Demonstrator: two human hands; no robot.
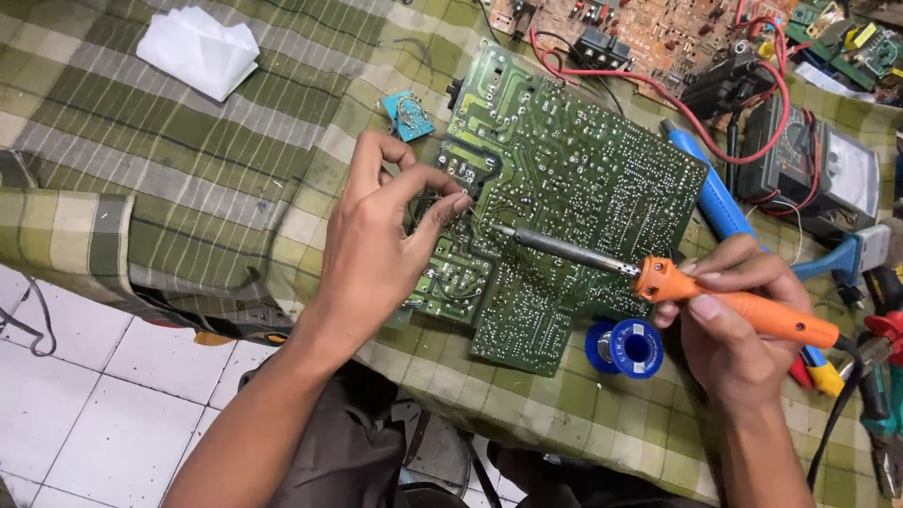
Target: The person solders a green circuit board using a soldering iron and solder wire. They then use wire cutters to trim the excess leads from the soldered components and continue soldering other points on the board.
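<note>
The left hand [381,249] pinches something too small to make out on the one large green circuit board [555,188] lying on the checked-cloth surface [188,160]; the right hand [738,329] grips one orange-handled soldering iron [658,277], its tip on the board.

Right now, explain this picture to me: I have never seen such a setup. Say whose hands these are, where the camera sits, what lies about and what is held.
The one view comes from a camera worn on the person's head, looking down at their own bare hands. The right hand holds an orange-handled soldering iron, its tip on the large green circuit board. The left hand pinches something thin beside the tip. All rests on a green checked cloth. Nearby lie a blue solder spool, a meter with red leads and a white tissue.
</note>
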